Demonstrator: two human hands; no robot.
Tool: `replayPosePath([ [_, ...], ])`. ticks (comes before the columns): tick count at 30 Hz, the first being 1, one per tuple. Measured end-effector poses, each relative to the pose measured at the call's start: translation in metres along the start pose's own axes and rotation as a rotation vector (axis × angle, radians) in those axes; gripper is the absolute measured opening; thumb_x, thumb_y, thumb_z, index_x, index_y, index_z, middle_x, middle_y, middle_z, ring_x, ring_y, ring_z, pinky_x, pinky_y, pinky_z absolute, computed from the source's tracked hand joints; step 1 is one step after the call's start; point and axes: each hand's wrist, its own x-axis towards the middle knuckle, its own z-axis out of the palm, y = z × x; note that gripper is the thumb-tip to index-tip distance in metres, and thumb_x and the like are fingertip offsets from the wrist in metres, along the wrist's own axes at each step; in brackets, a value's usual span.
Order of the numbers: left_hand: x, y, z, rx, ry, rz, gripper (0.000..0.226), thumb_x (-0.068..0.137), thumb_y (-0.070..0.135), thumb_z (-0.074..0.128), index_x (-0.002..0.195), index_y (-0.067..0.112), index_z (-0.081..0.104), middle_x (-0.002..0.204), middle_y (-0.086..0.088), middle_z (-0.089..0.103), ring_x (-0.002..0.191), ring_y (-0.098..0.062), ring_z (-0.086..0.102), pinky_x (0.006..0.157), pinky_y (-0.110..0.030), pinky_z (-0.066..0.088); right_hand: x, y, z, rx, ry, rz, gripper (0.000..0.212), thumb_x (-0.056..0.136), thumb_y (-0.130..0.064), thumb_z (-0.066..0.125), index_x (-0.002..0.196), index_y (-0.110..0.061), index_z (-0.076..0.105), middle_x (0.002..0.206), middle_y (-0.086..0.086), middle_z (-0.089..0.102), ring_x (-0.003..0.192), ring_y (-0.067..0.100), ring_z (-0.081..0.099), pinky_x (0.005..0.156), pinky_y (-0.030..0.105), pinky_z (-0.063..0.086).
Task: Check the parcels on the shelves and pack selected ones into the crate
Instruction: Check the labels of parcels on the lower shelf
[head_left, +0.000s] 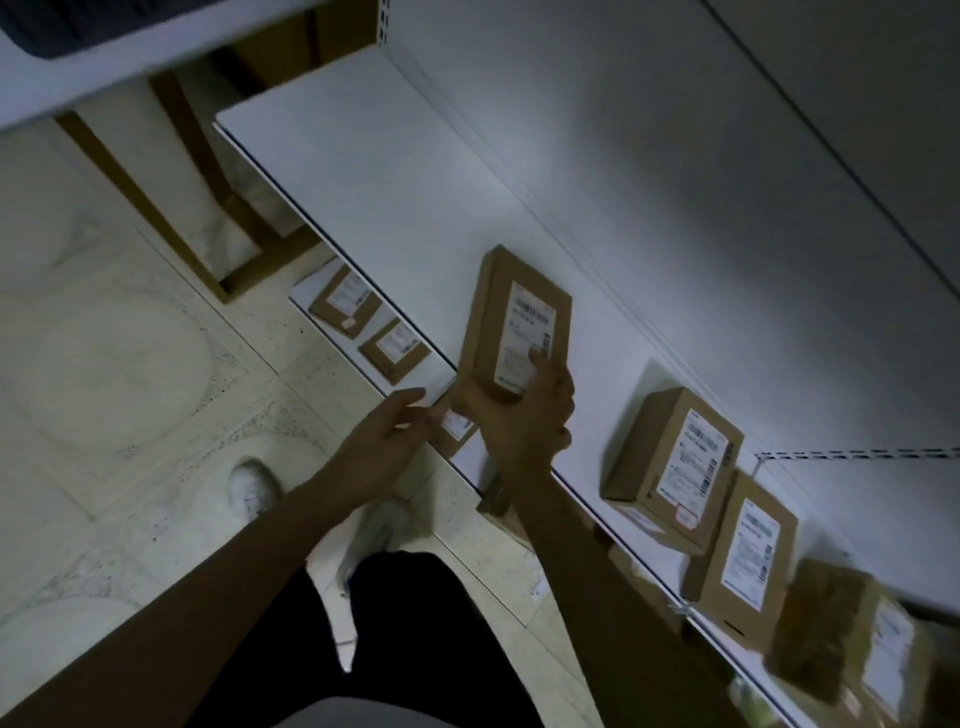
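Far left, pale tiled floor (130, 364) and one white shoe (254, 491). Moving in, a labelled parcel (343, 301) and a smaller one (397, 348) lie on a lower level, partly tucked under the white shelf (415, 208).

Now the left hand (387, 436): open, fingers stretched out, holding nothing, just beside the near corner of the flat parcel (514, 327). That parcel is brown card with a white label facing the camera, and it sits over the shelf's front edge. The right hand (524, 415) grips its near end, thumb pressed on the label. Whether it rests on the shelf, I cannot tell.

Further right on the shelf stands a boxy parcel (675, 467), a taller one (748, 551) just beside it, then a blurred one (852, 639).
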Motion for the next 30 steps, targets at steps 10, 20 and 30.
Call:
replayPosePath([
  [10, -0.057, 0.071, -0.072, -0.613, 0.105, 0.280, 0.045, 0.086, 0.024, 0.059, 0.130, 0.014, 0.054, 0.117, -0.005, 0.069, 0.106, -0.022, 0.066, 0.081, -0.029, 0.056, -0.094, -0.083, -0.024, 0.093, 0.174, -0.816, 0.079, 0.069, -0.063, 0.064, 0.135, -0.028, 0.038, 0.150, 0.007, 0.034, 0.140, 0.027, 0.029, 0.106, 0.051, 0.034],
  [20, -0.096, 0.066, -0.104, -0.661, 0.256, 0.415, 0.051, 0.082, 0.031, 0.056, 0.130, 0.016, 0.052, 0.114, -0.001, 0.070, 0.106, -0.020, 0.067, 0.080, -0.031, 0.057, -0.086, -0.104, -0.062, 0.805, -0.516, -0.448, 0.064, 0.079, -0.036, 0.057, 0.138, -0.028, 0.034, 0.108, -0.011, 0.065, 0.096, 0.000, 0.067, 0.068, 0.009, 0.051],
  [30, -0.092, 0.058, -0.067, -0.551, 0.373, 0.444, 0.050, 0.079, 0.031, 0.061, 0.127, 0.020, 0.053, 0.118, -0.001, 0.068, 0.104, -0.017, 0.067, 0.081, -0.030, 0.057, -0.058, -0.118, -0.071, 0.671, -0.513, -0.411, 0.032, 0.095, -0.042, 0.044, 0.124, -0.029, 0.046, 0.090, -0.019, 0.063, 0.071, -0.007, 0.066, 0.055, 0.010, 0.051],
])
